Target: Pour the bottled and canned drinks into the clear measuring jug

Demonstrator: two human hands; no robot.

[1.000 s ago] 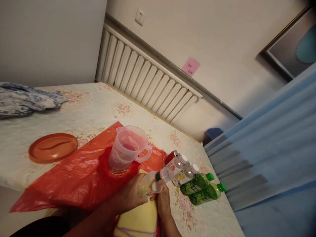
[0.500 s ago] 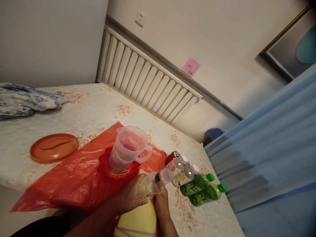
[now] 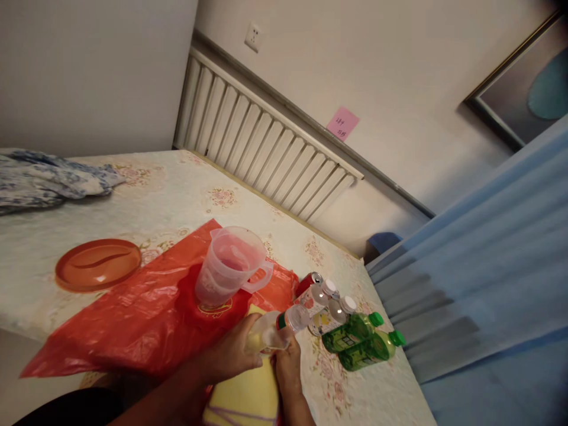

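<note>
My left hand [image 3: 233, 355] is wrapped round a translucent plastic cup [image 3: 264, 334] with something pale yellow at its near end. Close against the cup's right edge, my right hand [image 3: 288, 364] has curled fingers, partly hidden, and what they grip cannot be made out. A clear bottle [image 3: 298, 318] with a red and green band lies just beyond the cup. Below both hands is a folded yellow cloth [image 3: 246, 393]. A translucent pitcher [image 3: 231, 266] stands upright on a red plastic sheet [image 3: 146, 313].
Right of my hands are a red can [image 3: 308, 284], bottles with white caps [image 3: 331, 316] and green bottles [image 3: 366, 349]. An orange lid [image 3: 98, 265] and a patterned cloth [image 3: 53, 180] lie on the left of the flowered tablecloth [image 3: 173, 189].
My right hand has shifted slightly left, close to the cup. The cup has tilted a little; the pitcher has stayed in place.
</note>
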